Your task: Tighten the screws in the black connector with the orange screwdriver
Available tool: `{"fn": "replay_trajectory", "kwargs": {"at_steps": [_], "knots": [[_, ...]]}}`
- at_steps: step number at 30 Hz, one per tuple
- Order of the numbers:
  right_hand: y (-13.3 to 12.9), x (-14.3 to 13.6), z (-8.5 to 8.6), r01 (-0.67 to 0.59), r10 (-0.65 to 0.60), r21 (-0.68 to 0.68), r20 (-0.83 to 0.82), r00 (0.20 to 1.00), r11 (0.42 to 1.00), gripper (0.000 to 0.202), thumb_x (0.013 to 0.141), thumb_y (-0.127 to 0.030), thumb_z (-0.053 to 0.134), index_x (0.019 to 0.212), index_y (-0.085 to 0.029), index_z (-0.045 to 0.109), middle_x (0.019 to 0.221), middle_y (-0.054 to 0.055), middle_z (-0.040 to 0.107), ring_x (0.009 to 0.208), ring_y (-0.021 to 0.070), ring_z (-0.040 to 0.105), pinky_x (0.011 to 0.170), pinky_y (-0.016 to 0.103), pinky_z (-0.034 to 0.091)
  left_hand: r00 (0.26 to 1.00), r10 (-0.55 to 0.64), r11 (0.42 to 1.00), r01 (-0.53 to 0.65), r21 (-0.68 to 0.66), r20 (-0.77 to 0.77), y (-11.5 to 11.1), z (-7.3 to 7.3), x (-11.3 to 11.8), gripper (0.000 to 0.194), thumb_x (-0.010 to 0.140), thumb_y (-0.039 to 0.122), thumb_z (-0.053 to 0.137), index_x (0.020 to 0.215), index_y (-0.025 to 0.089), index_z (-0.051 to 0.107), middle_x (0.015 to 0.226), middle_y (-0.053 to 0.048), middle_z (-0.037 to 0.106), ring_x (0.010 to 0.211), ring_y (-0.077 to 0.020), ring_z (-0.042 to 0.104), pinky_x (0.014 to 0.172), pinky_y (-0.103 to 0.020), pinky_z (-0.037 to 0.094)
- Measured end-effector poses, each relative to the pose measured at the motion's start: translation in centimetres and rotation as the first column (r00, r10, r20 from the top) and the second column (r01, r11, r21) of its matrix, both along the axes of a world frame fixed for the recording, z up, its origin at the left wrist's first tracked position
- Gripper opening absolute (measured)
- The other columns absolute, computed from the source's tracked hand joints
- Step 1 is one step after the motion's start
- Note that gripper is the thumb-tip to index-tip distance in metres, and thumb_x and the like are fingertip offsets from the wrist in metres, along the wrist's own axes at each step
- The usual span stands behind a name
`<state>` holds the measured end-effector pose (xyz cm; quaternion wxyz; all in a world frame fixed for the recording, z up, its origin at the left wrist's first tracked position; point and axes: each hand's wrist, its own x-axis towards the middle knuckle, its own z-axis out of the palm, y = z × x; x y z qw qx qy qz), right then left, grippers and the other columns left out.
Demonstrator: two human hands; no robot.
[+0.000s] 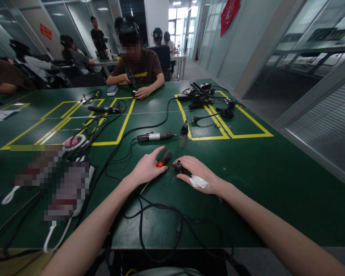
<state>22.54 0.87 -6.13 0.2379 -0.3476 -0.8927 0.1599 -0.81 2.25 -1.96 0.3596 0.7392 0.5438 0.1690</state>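
Note:
My left hand (146,168) is palm down over a screwdriver (165,157) with a dark handle and orange collar. Its thumb and index finger are spread either side of the handle, and the thin shaft shows below the palm. My right hand (194,168), with a white patch near the wrist, curls round a black cylindrical part with a metal tip (178,167), held close to the table. Just beyond stands an upright black-and-grey tool piece (184,134) with a tapered top. Left of that lies a silver-and-black electric screwdriver (155,137) with its cord.
Black cables (161,207) loop across the green table (276,184) near its front edge. At left lie blurred items on a white power strip (84,188). A pile of black adapters and cords (199,94) lies far right. Across the table, a person (143,69) holds a power screwdriver.

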Motion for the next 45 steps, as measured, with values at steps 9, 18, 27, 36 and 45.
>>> {"fn": "replay_trajectory", "kwargs": {"at_steps": [9,18,27,36,45], "knots": [[0.0,0.0,-0.1,0.012,-0.012,-0.041,-0.013,1.0,0.999,0.022,0.098,-0.034,0.062,0.115,-0.019,0.065,0.119,0.016,0.071,0.115,0.0322,0.066,0.105,0.056,0.051,0.984,-0.109,0.967,0.138,0.212,-0.14,-0.5,-0.4,0.4,0.048,0.085,0.035,0.068,0.131,0.024,0.069,0.049,0.005,0.059,0.045,-0.0199,0.056,0.053,-0.027,0.032],[-0.3,0.5,0.9,-0.008,-0.023,-0.273,-0.11,0.994,0.962,0.026,0.101,-0.039,0.056,0.107,-0.016,0.066,0.109,0.014,0.07,0.101,0.0281,0.063,0.093,0.045,0.055,0.954,-0.269,0.85,0.3,0.432,-0.133,-0.6,0.2,0.1,0.029,0.094,0.034,0.06,0.112,0.021,0.079,0.072,-0.003,0.07,0.06,-0.0157,0.059,0.059,-0.025,0.037],[-0.8,1.2,2.5,-0.243,0.031,-0.582,-0.349,0.937,0.776,0.054,0.101,-0.06,0.051,0.129,-0.016,0.065,0.117,0.009,0.071,0.107,0.0266,0.065,0.095,0.041,0.053,0.913,-0.299,0.922,0.2,0.332,0.279,-1.3,0.8,0.7,0.018,0.09,0.03,0.07,0.098,0.018,0.081,0.081,-0.007,0.078,0.068,-0.0147,0.067,0.062,-0.024,0.048],[-0.8,0.8,1.8,-0.252,-0.062,-0.642,-0.424,0.903,0.724,0.063,0.096,-0.069,0.053,0.125,-0.016,0.067,0.112,0.008,0.07,0.102,0.0242,0.063,0.096,0.04,0.051,0.909,-0.296,0.886,0.147,0.44,0.293,-1.7,0.1,1.2,0.013,0.093,0.026,0.066,0.094,0.019,0.077,0.091,-0.008,0.078,0.079,-0.0171,0.071,0.077,-0.028,0.056],[-1.2,0.4,2.0,-0.24,-0.141,-0.689,-0.448,0.883,0.684,0.063,0.091,-0.074,0.057,0.118,-0.017,0.069,0.107,0.008,0.07,0.096,0.0225,0.063,0.095,0.039,0.053,0.922,-0.366,0.817,0.252,0.518,0.128,-1.6,-0.6,1.2,0.016,0.099,0.021,0.051,0.101,0.018,0.067,0.097,-0.009,0.07,0.084,-0.017,0.065,0.076,-0.028,0.052]]}}
